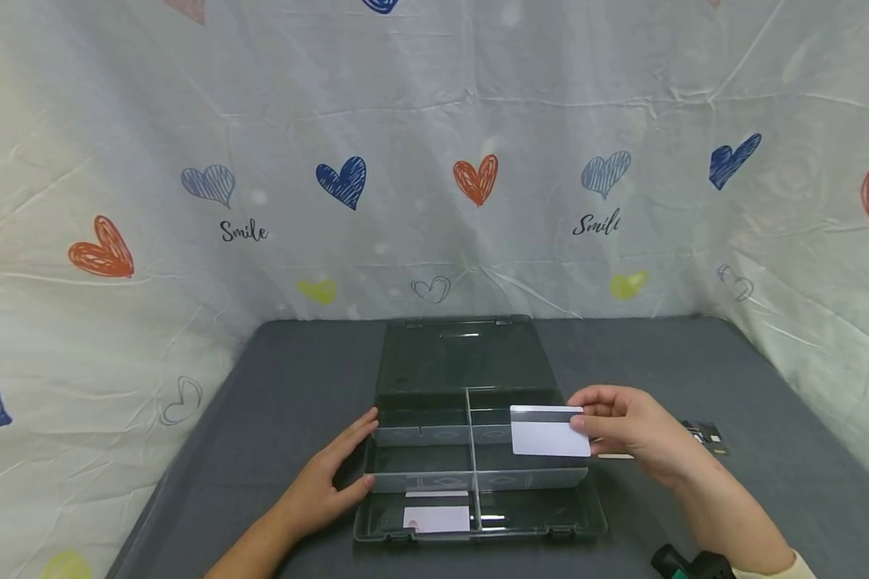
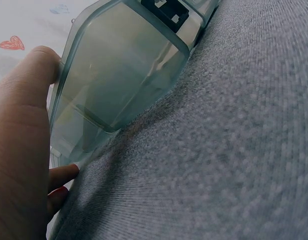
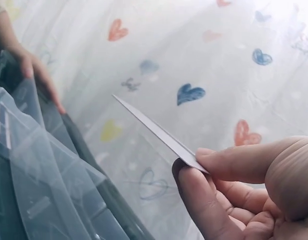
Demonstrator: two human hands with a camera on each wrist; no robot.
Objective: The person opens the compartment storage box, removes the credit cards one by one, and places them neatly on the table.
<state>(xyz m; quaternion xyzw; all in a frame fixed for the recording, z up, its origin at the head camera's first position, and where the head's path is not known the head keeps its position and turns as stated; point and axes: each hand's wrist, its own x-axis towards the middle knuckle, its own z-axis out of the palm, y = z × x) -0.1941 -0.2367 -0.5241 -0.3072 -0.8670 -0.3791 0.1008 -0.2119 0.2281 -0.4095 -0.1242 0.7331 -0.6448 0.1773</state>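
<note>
My right hand [image 1: 626, 422] pinches a white card with a dark stripe [image 1: 546, 441] between thumb and fingers. The card is held over the right side of a translucent dark plastic compartment box [image 1: 478, 536]; the right wrist view shows the card [image 3: 161, 134] nearly edge-on. At the box's left side, my left hand [image 1: 322, 486] rests with its fingers spread along the edge. In the left wrist view its thumb touches the box wall [image 2: 129, 65]. Another striped white card [image 1: 449, 520] lies in the front left compartment.
The box's lid [image 1: 467, 354] is folded back, flat behind it. Dividers [image 1: 472, 450] split the box into several compartments. A dark card [image 1: 706, 437] lies on the grey cloth [image 1: 311, 362] at right; a pale edge [image 1: 615, 456] shows beneath my right hand. A heart-print curtain [image 1: 405, 80] hangs behind.
</note>
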